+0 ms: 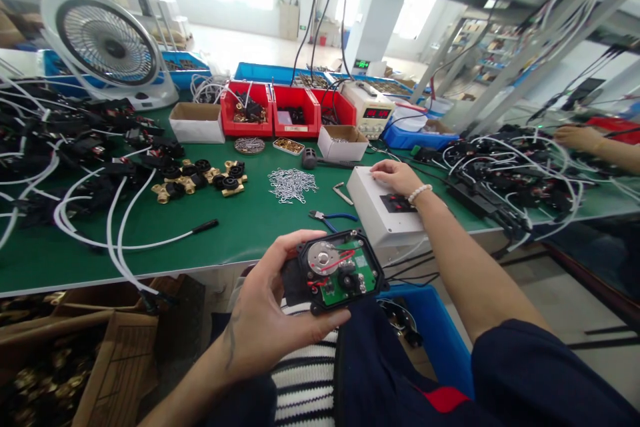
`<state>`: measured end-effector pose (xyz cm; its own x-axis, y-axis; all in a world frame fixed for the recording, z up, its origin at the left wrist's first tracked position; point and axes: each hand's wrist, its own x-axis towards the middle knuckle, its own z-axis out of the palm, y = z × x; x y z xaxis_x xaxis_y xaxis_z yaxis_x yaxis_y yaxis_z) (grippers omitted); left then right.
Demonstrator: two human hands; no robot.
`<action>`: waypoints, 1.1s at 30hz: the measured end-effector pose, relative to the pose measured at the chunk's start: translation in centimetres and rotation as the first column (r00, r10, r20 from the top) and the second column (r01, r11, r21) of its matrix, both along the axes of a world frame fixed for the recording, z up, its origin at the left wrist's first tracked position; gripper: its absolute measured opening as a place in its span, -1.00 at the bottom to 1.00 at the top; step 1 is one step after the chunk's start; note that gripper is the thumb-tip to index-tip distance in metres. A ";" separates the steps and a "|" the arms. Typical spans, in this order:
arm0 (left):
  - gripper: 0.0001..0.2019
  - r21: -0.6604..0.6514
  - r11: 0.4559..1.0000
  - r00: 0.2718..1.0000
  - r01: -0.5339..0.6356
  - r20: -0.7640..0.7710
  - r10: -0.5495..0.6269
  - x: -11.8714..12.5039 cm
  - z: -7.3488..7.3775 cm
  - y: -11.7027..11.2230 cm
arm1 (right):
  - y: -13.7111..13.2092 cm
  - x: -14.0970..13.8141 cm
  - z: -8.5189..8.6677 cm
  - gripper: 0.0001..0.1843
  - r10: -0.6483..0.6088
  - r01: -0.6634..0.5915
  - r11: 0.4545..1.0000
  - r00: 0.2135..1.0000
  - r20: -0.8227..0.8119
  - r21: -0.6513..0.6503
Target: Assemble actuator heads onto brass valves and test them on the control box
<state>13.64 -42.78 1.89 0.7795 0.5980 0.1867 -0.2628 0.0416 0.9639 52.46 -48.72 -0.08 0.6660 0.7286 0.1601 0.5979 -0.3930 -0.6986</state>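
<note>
My left hand [273, 310] is wrapped round the edges of an open black housing [295, 280]. Inside it, a green circuit board [357, 260] shows a round metal motor and red wires. Farther right, my right hand [399, 180] rests over the top of a white box [373, 210], thumb and fingertips drawn together near its far left edge. Whatever is between those fingertips is too small to make out. Beside the box lie blue-handled cutters [333, 217] and a small metal bar [343, 193].
Metal clips [293, 185] and brass fittings [187, 181] lie on the green bench [240, 223]. Red bins [295, 128], a power supply [367, 110] and a fan [107, 43] stand behind. Cabled black units [100, 183] crowd both sides. Another person's hand [575, 138] is at far right.
</note>
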 end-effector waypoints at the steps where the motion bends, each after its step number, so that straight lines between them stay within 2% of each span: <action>1: -0.38 0.012 1.000 1.000 0.001 -0.001 -0.001 0.0 -0.1 0.0 | 0.0 0.0 0.0 -0.82 -0.001 0.001 1.000 1.000 0.004 -0.001; 5: -0.33 0.124 0.989 0.996 0.075 0.032 -0.079 0.1 -0.6 0.3 | -0.1 -0.1 0.1 -0.83 -0.007 0.007 1.000 1.000 0.026 0.003; 8: -0.31 0.147 0.985 0.993 0.092 0.053 -0.101 0.3 -0.8 0.4 | -0.1 -0.1 0.1 -0.82 -0.014 0.014 1.000 0.999 0.033 0.006; 21: -0.30 0.038 0.993 0.992 0.116 0.051 -0.118 0.0 -0.3 0.2 | -0.1 -0.3 0.2 -0.73 -0.034 0.033 0.999 0.999 0.037 0.019; 23: -0.32 -0.037 0.992 0.992 0.118 0.046 -0.116 0.2 -0.1 0.2 | 0.0 -0.3 0.2 -0.72 -0.035 0.034 0.999 0.999 0.036 0.021; 25: -0.41 -0.187 0.970 0.988 0.154 0.048 -0.148 0.6 0.0 0.3 | 0.0 -0.4 0.2 -0.72 -0.036 0.035 0.999 0.999 0.036 0.021; 27: -0.53 -0.387 0.894 0.974 0.227 0.069 -0.218 1.0 -0.2 0.4 | 0.1 -0.4 0.2 -0.72 -0.040 0.039 0.999 0.999 0.035 0.019; 29: -0.50 -0.536 0.797 0.958 0.278 0.096 -0.269 1.4 -0.5 0.5 | 0.1 -0.4 0.2 -0.73 -0.047 0.046 0.999 0.998 0.035 0.015; 31: -0.49 -0.595 0.753 0.956 0.279 0.099 -0.276 1.6 -0.8 0.7 | 0.1 -0.3 0.1 -0.73 -0.053 0.053 0.999 0.998 0.037 0.012; 33: -0.52 -0.593 0.761 0.961 0.264 0.098 -0.258 1.7 -0.9 0.7 | 0.1 -0.3 0.0 -0.73 -0.057 0.056 0.998 0.997 0.043 0.010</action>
<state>15.35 -42.09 0.97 0.9219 0.3652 -0.1294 -0.1659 0.6739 0.7200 52.18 -48.59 -0.03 0.6985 0.6884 0.1955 0.6044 -0.4211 -0.6763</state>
